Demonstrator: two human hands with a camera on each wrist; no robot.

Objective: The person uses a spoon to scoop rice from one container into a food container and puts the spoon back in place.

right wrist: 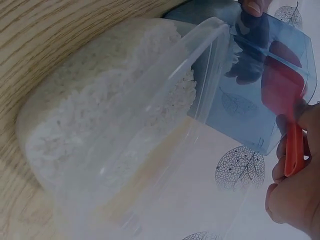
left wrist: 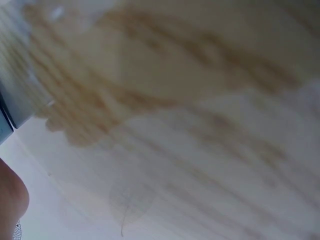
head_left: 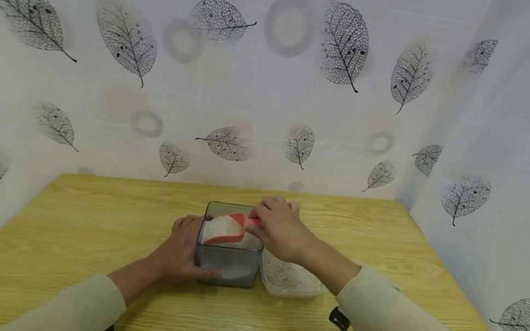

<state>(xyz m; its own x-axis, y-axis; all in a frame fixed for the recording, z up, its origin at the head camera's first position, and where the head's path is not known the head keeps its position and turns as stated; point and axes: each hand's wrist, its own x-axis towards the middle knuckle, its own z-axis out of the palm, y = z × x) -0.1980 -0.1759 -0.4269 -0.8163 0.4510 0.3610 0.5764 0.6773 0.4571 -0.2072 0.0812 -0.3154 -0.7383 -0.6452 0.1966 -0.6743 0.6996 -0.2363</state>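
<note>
A clear grey-blue square bin [head_left: 228,265] stands on the table with its top open. My left hand [head_left: 184,255] grips its left side, thumb along the front wall and fingers toward the back. My right hand [head_left: 282,228] holds a red scoop [head_left: 223,239] by its handle, over the bin's mouth. White rice [head_left: 222,227] fills the scoop's bowl. In the right wrist view the scoop [right wrist: 282,85] shows through the tinted bin wall [right wrist: 240,107]. Right beside the bin is a clear plastic tub [head_left: 289,291] of rice, partly covered by my right wrist.
The wood-grain table [head_left: 115,213] extends around both containers. A white curtain [head_left: 234,90] with a leaf print hangs behind the table and along its sides. The left wrist view is mostly blurred, with a bin edge [left wrist: 15,107] at its left.
</note>
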